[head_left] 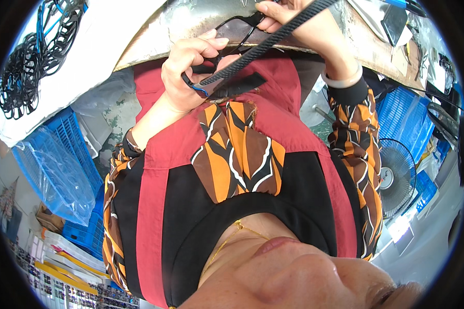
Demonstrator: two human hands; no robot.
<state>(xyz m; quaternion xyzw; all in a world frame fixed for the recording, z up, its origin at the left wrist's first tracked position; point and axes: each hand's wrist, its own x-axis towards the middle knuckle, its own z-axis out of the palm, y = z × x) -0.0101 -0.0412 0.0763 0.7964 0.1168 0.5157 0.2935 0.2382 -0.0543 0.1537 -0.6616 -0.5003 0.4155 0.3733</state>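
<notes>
A black eyeglass frame [251,20] is held between my two hands over the near edge of the worktable. My left hand [185,69] is curled round its left part, thumb and forefinger raised close together. A dark piece with a blue edge [195,86] sticks out below that palm. At the frame's upper right corner, my right hand [288,18] pinches it between thumb and fingers. A black textured band [278,38] crosses in front of both hands and hides part of the frame.
Several black and blue eyeglass frames [28,67] lie heaped on a white surface at the left. The worktable [165,31] has a worn metal top. A dark phone-like slab [394,23] lies far right. Blue crates [72,149] and a fan [397,177] stand at the sides.
</notes>
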